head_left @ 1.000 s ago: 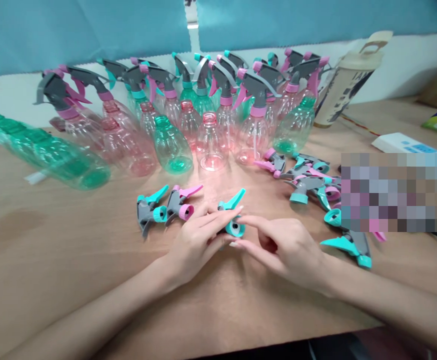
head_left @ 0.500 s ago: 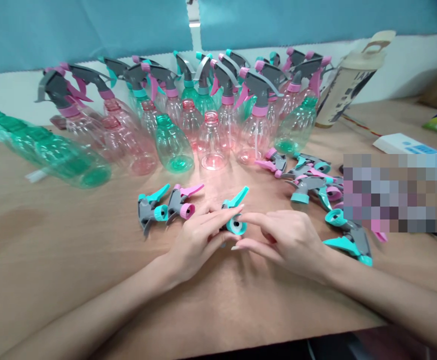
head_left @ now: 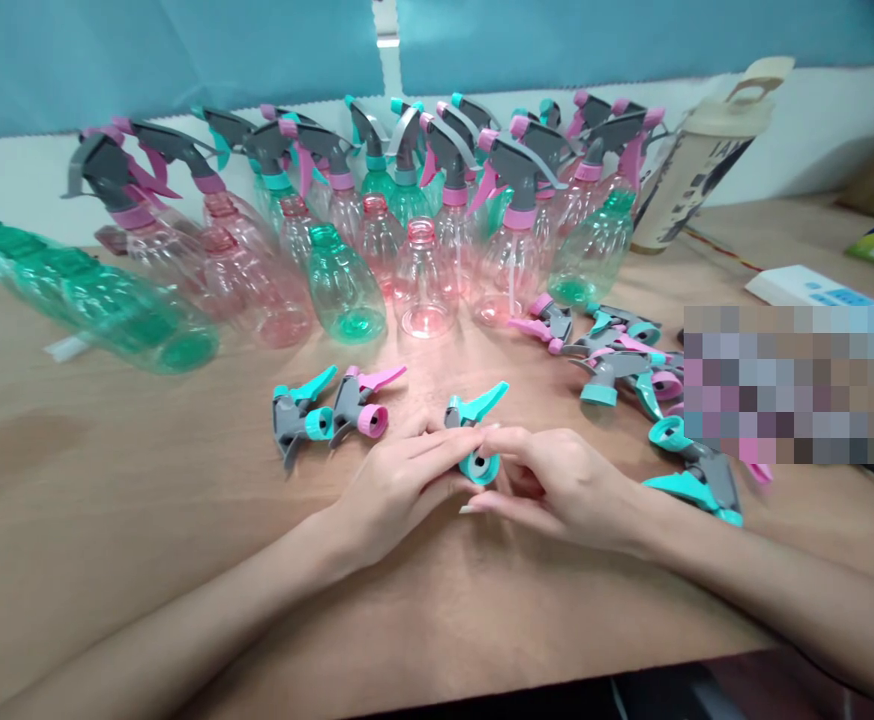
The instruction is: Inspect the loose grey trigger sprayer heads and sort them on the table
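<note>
My left hand [head_left: 399, 480] grips a grey and teal trigger spray head [head_left: 486, 472], its round teal collar facing me and its teal lever pointing up and away. Around the collar's right side curl the fingers of my right hand [head_left: 564, 485], with the index finger at the upper rim and the thumb below. The far side of the spray head is hidden behind my fingers. Left of my hands lie a pink-collared spray head [head_left: 354, 408] and a teal-collared one [head_left: 300, 418].
Green bottles [head_left: 347, 290] and pink bottles [head_left: 426, 280] stand at the back, several with spray heads fitted. Loose spray heads [head_left: 621, 370] are heaped at the right, one teal [head_left: 714, 475] nearer me. Beyond are a cream tumbler [head_left: 699, 160] and a white power strip [head_left: 804, 290].
The spray head in my hands has shifted slightly toward me and to the right, and its lever has tilted further right. My right fingers have bent in closer around the collar.
</note>
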Demonstrator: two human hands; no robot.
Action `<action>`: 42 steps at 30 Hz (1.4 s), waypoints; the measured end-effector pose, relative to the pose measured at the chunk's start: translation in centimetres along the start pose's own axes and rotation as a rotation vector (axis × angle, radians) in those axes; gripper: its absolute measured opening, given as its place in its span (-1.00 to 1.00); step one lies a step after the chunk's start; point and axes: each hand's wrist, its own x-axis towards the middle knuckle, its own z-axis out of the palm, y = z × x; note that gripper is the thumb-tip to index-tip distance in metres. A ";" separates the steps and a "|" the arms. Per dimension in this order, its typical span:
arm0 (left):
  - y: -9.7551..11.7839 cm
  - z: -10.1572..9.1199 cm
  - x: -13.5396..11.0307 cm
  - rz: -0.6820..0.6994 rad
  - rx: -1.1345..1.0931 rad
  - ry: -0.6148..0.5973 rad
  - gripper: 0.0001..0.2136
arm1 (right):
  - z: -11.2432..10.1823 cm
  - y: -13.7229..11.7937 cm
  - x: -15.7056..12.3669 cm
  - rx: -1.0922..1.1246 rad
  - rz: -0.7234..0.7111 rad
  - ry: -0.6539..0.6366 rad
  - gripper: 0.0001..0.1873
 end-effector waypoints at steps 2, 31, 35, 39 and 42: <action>0.0 0.0 0.0 0.006 -0.001 0.001 -0.77 | -0.2 0.0 0.1 -0.015 0.009 -0.029 -0.57; -0.3 0.2 -0.1 -0.141 -0.019 -0.069 -0.67 | -0.4 0.3 0.3 -0.037 0.018 0.016 -0.88; -0.5 0.1 -0.2 -0.190 -0.014 -0.020 -0.66 | -0.6 0.1 0.0 0.021 0.127 0.048 -0.91; -0.3 0.0 -0.2 -0.218 -0.024 0.002 -0.66 | -1.0 0.3 -0.1 0.123 0.220 0.158 -0.83; -0.1 -0.2 -0.1 -0.237 -0.029 0.012 -0.66 | -1.2 0.4 -0.1 0.330 0.343 0.226 -0.75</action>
